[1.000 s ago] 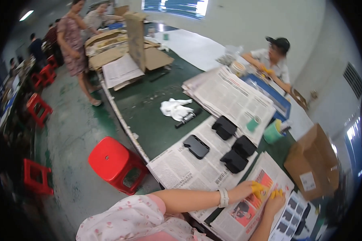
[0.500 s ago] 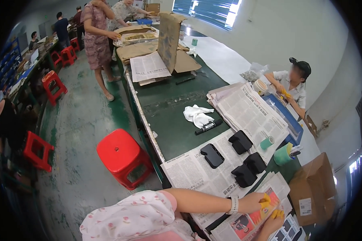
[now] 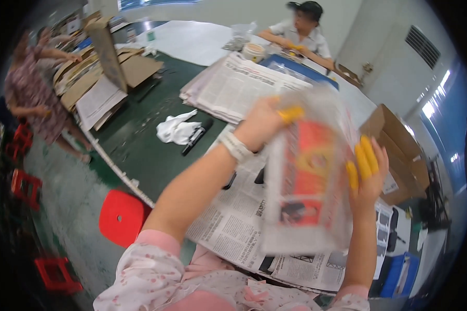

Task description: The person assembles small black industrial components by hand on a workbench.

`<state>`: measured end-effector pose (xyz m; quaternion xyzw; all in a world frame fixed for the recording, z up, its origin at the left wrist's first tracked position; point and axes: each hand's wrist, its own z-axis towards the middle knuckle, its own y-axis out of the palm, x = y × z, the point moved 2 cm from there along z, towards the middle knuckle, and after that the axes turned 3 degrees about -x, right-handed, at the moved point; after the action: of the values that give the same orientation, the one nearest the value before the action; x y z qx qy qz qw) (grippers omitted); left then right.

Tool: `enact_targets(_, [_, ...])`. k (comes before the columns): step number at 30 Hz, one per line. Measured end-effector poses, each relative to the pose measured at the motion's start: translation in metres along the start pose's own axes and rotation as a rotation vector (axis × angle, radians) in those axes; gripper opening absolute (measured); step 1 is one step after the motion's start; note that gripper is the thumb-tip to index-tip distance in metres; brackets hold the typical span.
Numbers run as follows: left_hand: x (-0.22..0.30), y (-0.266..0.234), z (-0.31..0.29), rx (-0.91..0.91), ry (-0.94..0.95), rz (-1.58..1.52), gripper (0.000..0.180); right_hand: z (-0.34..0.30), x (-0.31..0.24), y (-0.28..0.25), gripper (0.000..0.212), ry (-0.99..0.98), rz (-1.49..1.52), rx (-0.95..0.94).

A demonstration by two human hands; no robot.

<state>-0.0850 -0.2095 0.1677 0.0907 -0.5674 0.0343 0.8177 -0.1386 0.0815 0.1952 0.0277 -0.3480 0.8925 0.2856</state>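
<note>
A folded newspaper sheet (image 3: 306,207) with a red picture is held up over the table, smeared by motion. My left hand (image 3: 264,124) grips its upper left edge, yellow finger covers on the fingertips. At the sheet's right edge is my right hand (image 3: 369,168), its yellow-covered fingers stretched upward and apart; whether it touches the paper is hard to tell. Under the raised sheet, newspaper (image 3: 223,225) covers the table. Black moulded parts lie on it, mostly hidden; the edge of one black part (image 3: 230,181) shows beside my left forearm.
A newspaper stack (image 3: 233,85), a white cloth (image 3: 176,128) and a black marker (image 3: 197,137) lie beyond. An open cardboard box (image 3: 399,150) stands right, a blue tray (image 3: 402,274) lower right. A red stool (image 3: 122,217) is left. A co-worker (image 3: 303,33) sits across the table.
The newspaper sheet has come up off the pile at the lower right and now hangs before me. Both hands rose with it, my right fingers spreading. The view has swung right.
</note>
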Motion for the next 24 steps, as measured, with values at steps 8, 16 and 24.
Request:
enact_targets(8, [-0.088,-0.287,0.084,0.888,0.157,-0.531,0.022,0.047,0.056,0.154,0.041,0.420,0.182,0.171])
enact_targets(16, [-0.155,-0.327,0.082,1.241,0.018,-0.407,0.024,0.051,0.032,0.265,0.040,0.396,0.078,-0.547])
enact_targets(24, [-0.221,-0.329,0.092,1.083,0.026,-0.250,0.035,0.059,0.048,0.272,0.029,0.612,0.257,-0.211])
